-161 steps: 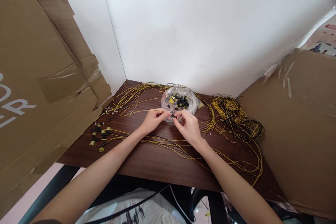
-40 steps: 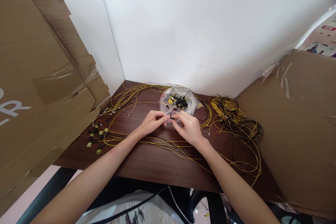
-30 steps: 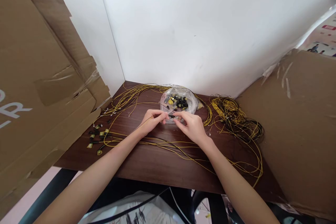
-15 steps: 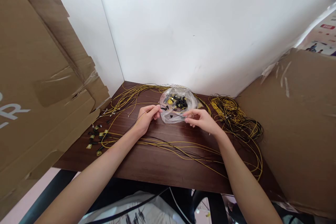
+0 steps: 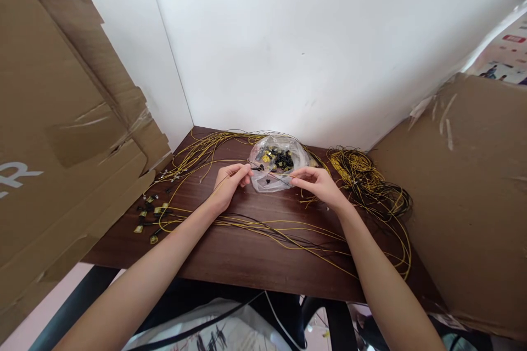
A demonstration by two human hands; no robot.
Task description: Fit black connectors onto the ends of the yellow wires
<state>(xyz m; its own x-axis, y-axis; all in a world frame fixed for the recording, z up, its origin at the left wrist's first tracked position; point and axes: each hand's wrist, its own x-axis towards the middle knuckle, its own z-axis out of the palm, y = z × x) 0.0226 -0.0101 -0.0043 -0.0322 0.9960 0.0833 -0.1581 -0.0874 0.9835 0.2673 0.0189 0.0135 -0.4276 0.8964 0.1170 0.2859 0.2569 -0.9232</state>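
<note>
My left hand pinches a thin wire, with a small black piece showing just past the fingertips. To the right, my right hand is closed on thin yellow and black wires that stretch between the two hands. Behind and below them lies a clear plastic bag holding many small black parts and some yellow ones. One loose black part rests on the front of the bag. The exact join of the wires at the fingertips is too small to make out.
Yellow and black wires run along the table's back left, and a coiled bundle lies at right. Several yellow-ended connectors sit at front left. More wires cross the brown table. Cardboard stands left, another box right.
My right hand has moved slightly right, and more yellow wire shows by its fingers and below it. My left hand stays nearly in place.
</note>
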